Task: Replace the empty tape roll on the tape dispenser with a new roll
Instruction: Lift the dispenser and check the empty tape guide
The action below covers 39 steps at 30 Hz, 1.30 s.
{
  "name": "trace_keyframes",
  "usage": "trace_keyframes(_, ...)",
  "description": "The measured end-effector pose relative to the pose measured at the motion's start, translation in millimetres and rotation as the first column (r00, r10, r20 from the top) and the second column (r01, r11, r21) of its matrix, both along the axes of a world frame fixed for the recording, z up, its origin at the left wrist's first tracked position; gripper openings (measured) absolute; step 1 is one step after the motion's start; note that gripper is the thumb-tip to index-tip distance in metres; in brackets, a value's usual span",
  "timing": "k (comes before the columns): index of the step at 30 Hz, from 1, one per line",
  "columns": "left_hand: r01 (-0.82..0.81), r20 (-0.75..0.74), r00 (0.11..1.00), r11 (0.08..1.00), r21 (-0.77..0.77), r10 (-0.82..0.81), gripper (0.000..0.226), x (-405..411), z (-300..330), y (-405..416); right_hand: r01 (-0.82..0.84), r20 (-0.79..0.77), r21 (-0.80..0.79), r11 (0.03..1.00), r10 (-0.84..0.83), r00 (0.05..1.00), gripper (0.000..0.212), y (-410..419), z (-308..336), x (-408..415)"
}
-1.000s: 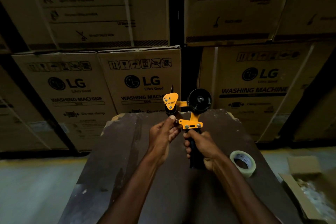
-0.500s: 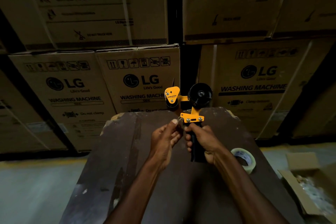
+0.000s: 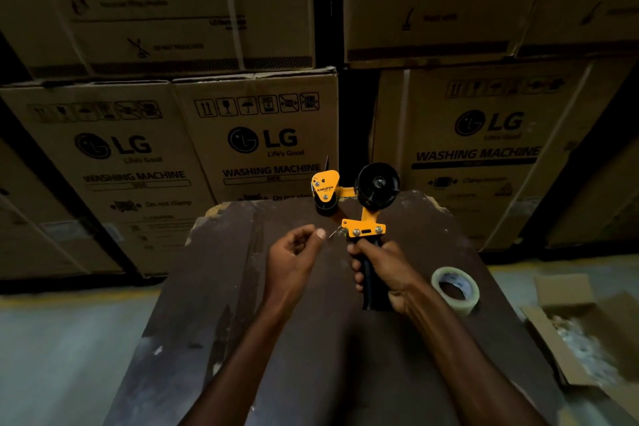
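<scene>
1. The tape dispenser is being held upright above the far middle of the dark table. Its black spool hub is showing bare, with no roll of any kind on it. Judgement: the old core is already off; the removal half of the task looks done.
2. The new tape roll is lying flat on the table, near right of the dispenser, just beside the right forearm and not touching the dispenser. Judgement: still to do are picking it up, seating it on the hub and threading the tape past the roller under the yellow guard.
3. The right hand is wrapping its fingers round the black handle, clamped firmly.
4. The left hand is hanging just left of the dispenser, fingers loosely curled, apparently holding nothing and touching nothing; dim light, so a very small item cannot be ruled out.
5. Versus the earlier frames: the left hand was up against the yellow bracket near the handle top; it is now pulling away to the left, leaving a clear gap. The dispenser is staying in about the same spot, the grip on it unchanged. The roll is not moving.
6. Surroundings: stacked washing machine cartons are standing at the far side; an open cardboard box is sitting at near right on the floor.
</scene>
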<state>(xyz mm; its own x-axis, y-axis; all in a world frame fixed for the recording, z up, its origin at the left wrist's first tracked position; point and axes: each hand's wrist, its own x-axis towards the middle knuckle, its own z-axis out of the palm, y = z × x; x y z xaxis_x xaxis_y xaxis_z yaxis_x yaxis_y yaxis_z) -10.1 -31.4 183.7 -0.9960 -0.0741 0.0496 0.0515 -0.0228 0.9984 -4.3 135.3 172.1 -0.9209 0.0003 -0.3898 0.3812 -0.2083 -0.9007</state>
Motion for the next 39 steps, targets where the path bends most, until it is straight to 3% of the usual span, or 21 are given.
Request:
trace_keyframes(6, -0.008, -0.006, 1.000, 0.999, -0.047, 0.008, 0.019, 13.1, -21.8, -8.4, 0.005, 0.086, 0.006, 1.000, -0.006, 0.996, 0.009, -3.4, -37.2, 16.1)
trace_keyframes(20, 0.146, 0.197, 0.972, 0.985, -0.089, -0.126, 0.016, 49.6, -94.4, -17.0, -0.043, 0.433, 0.082, 0.996, 0.003, 0.901, 0.018, -21.5, -166.7, 73.8)
trace_keyframes(31, 0.175, 0.256, 0.956, 0.978, -0.116, -0.141, 0.028, 53.4, -121.3, -27.7, -0.053, 0.516, 0.086, 0.995, 0.001, 0.857, 0.013, -20.8, -196.5, 97.3)
trace_keyframes(36, 0.227, 0.253, 0.947, 0.969, -0.093, -0.198, 0.029, 50.5, -127.3, -22.9, -0.103, 0.425, 0.249, 0.963, -0.013, 0.905, 0.026, -17.3, -199.4, 104.4)
trace_keyframes(39, 0.285, 0.256, 0.932, 0.955, -0.077, -0.258, 0.032, 48.0, -130.8, -17.3, -0.200, 0.316, 0.591, 0.781, 0.004, 0.949, 0.043, -7.5, -200.5, 108.8)
